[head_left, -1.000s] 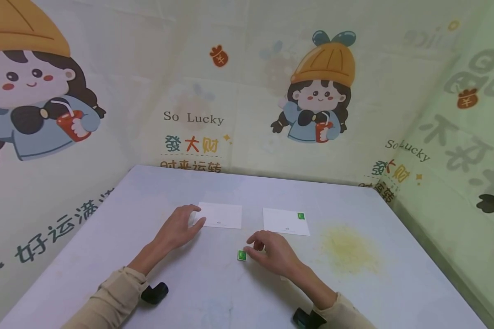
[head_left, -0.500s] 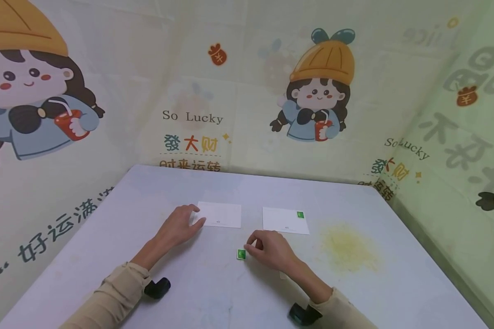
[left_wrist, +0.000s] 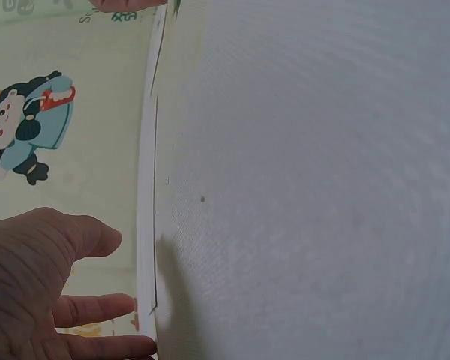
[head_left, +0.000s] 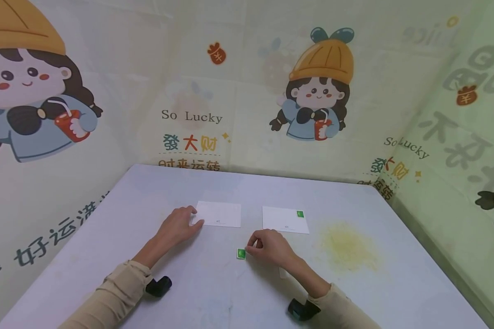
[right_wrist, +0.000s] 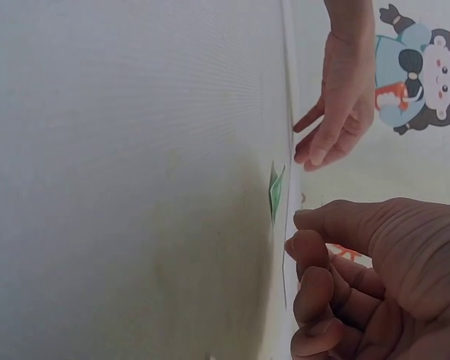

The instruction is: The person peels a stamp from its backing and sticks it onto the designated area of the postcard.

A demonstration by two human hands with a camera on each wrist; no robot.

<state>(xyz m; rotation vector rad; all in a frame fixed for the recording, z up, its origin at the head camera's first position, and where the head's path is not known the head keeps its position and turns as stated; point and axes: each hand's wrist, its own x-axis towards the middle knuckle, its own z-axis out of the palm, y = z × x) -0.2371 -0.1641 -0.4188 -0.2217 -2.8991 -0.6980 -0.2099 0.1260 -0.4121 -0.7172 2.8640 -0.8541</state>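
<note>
My left hand [head_left: 179, 225] lies at the left edge of a white card [head_left: 219, 214], its thumb and fingers spread over that edge. In the left wrist view the left hand [left_wrist: 49, 289] has its fingers stretched out. Right of that card lies a second white card [head_left: 283, 220] with a green stamp [head_left: 300, 214] at its upper right corner. Nearer me, my right hand [head_left: 270, 247] has its thumb and forefinger tips together beside a loose green stamp [head_left: 241, 254]. In the right wrist view this stamp's edges curl up, and a small gap parts it from the curled fingers [right_wrist: 312, 244].
Under the right wrist a small pale scrap [head_left: 282, 273] lies on the white table [head_left: 206, 292]. A yellowish stain [head_left: 350, 246] marks the tabletop at right. Printed cloth [head_left: 247, 91] hangs behind and beside the table. Both wrists carry black camera mounts [head_left: 159, 286].
The right thumb and forefinger have drawn together beside the loose stamp. The left hand stays at the left card's edge. The head view has shifted slightly.
</note>
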